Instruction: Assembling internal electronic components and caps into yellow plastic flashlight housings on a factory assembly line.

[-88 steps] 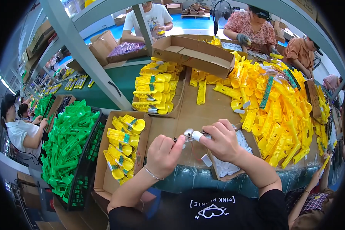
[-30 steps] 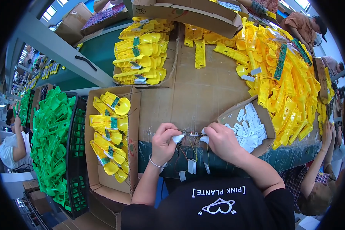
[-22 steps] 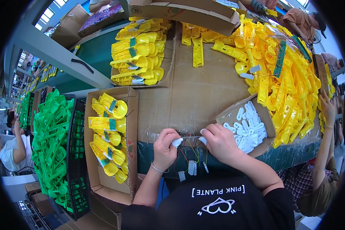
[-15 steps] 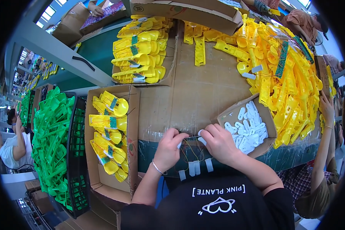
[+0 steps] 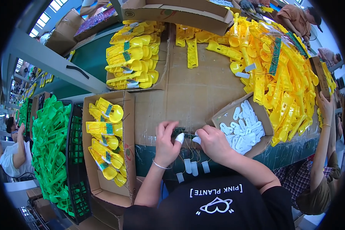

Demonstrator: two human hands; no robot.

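My left hand [image 5: 166,145] has its fingers and its white-covered thumb apart, beside a small dark green circuit board [image 5: 178,131]. My right hand [image 5: 214,142] faces it with the fingertips pinched together, one white-covered; what lies in the pinch is hidden. Thin wires [image 5: 192,148] run down between the hands over the table edge. Several small pale rectangular tabs [image 5: 194,168] hang at their lower ends in front of my black shirt. Right of my hands, an open cardboard box [image 5: 265,122] holds white oval plastic pieces [image 5: 244,128].
Yellow plastic spoon-shaped parts [image 5: 285,92] are heaped at the right. More, with green boards, fill a carton [image 5: 129,153] at the left and a tray [image 5: 161,76] beyond. A black crate [image 5: 76,153] holds green parts [image 5: 51,149]. A co-worker's arm [image 5: 324,134] reaches in at the right.
My left thumb and fingers have spread apart from their pinch, baring the circuit board between them. My right hand stays pinched. The whole view has shifted slightly.
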